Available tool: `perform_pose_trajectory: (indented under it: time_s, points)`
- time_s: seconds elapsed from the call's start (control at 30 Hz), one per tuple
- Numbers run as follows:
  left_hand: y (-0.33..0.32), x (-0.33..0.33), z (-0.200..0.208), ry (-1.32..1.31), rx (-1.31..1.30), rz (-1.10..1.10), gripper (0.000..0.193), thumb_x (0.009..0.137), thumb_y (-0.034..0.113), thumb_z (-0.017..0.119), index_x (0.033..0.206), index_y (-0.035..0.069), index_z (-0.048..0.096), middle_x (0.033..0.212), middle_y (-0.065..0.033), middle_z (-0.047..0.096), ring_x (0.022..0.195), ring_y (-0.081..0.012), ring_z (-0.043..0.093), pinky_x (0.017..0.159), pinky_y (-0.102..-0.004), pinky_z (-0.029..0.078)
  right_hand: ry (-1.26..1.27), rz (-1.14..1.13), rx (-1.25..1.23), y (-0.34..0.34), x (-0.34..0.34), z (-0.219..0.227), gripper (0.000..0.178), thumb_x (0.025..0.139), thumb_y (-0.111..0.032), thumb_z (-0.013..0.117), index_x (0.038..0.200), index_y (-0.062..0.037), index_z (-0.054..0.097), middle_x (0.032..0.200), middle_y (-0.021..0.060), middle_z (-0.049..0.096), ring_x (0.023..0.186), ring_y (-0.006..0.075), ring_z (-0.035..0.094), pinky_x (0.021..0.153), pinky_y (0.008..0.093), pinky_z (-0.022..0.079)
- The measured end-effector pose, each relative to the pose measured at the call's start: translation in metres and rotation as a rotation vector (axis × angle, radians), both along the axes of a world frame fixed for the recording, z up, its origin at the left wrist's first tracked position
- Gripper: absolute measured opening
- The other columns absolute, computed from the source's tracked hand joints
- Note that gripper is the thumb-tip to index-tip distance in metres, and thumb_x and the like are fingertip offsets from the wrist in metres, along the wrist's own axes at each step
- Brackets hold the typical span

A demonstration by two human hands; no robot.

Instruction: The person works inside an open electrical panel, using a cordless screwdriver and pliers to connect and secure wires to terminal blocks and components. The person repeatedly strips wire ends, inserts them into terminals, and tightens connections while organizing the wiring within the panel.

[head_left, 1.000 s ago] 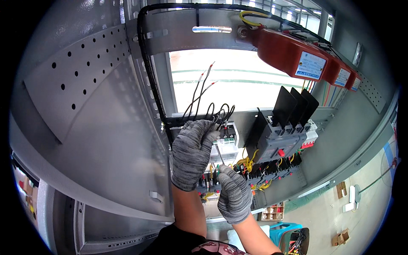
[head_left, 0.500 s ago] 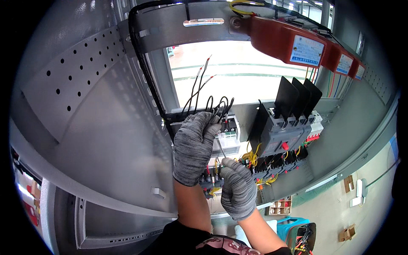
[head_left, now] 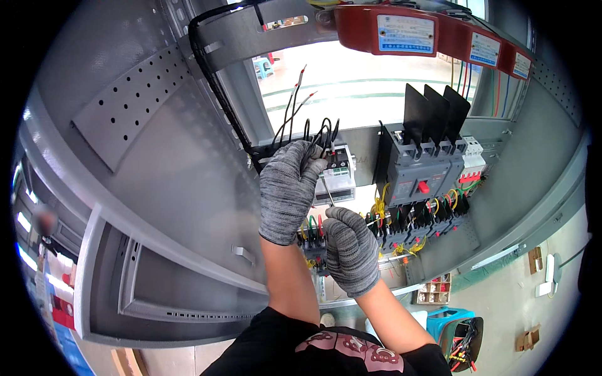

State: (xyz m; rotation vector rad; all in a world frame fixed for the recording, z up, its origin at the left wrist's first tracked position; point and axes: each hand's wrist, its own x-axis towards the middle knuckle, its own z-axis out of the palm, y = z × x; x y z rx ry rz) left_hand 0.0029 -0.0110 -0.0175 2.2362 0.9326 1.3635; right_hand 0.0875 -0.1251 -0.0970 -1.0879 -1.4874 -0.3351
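Both hands wear grey knit gloves inside a grey metal cabinet. My left hand [head_left: 285, 191] is closed at the top of a white meter-like module [head_left: 338, 188], its fingertips pinching black wires [head_left: 326, 135] that loop up above the module. Where each wire end goes is hidden by the glove. Below and to the right, my right hand [head_left: 352, 250] is wrapped round a screwdriver [head_left: 327, 189]. Only its thin metal shaft shows, pointing up to the module's terminals beside my left fingertips. Several loose black wires with red and white tips [head_left: 298, 84] stand up behind my left hand.
To the right sits a large grey circuit breaker [head_left: 417, 178] with black barrier plates, beside a small white breaker [head_left: 472, 163]. Red transformers [head_left: 448, 41] hang from the upper crossbar. Smaller breakers with yellow wires [head_left: 401, 225] line up below. A tool bucket [head_left: 463, 341] stands on the floor.
The whole view has shifted, with the transformers now further left and higher. Both hands keep about the same place at the module, the screwdriver shaft still pointing at its terminals.
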Motion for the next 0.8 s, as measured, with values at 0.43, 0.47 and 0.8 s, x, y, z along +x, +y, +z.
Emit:
perform_pose_trajectory:
  time_s: [0.43,0.47,0.8]
  points:
    - [-0.003,0.0,-0.001,-0.194,-0.329,-0.061,0.023,0.082,0.003,0.067,0.105,0.0,0.064,0.086,-0.0027,0.067,0.073,-0.0079,0.057,0.067,-0.0222,0.047,0.026,0.095,0.022,0.004,0.007,-0.006,0.035,0.074,0.0,0.061,0.108,-0.0039,0.057,0.105,0.02,0.06,0.091,0.0377,0.062,0.076,0.0447,0.053]
    - [-0.005,0.001,0.001,-0.178,-0.309,-0.05,0.021,0.083,0.004,0.066,0.103,-0.001,0.064,0.086,-0.0048,0.068,0.075,-0.0096,0.06,0.069,-0.0238,0.049,0.027,0.089,0.021,0.003,0.008,-0.005,0.029,0.078,-0.002,0.06,0.106,-0.0036,0.057,0.104,0.0194,0.06,0.091,0.0369,0.062,0.077,0.0441,0.053]
    - [-0.002,0.008,-0.006,-0.181,-0.108,0.033,0.016,0.081,0.001,0.066,0.097,0.0,0.066,0.08,-0.0006,0.066,0.069,-0.0055,0.055,0.064,-0.0212,0.046,0.074,0.133,-0.017,-0.002,0.015,-0.003,0.019,0.085,-0.002,0.059,0.103,-0.0029,0.059,0.102,0.0166,0.061,0.09,0.0329,0.063,0.079,0.0409,0.053]
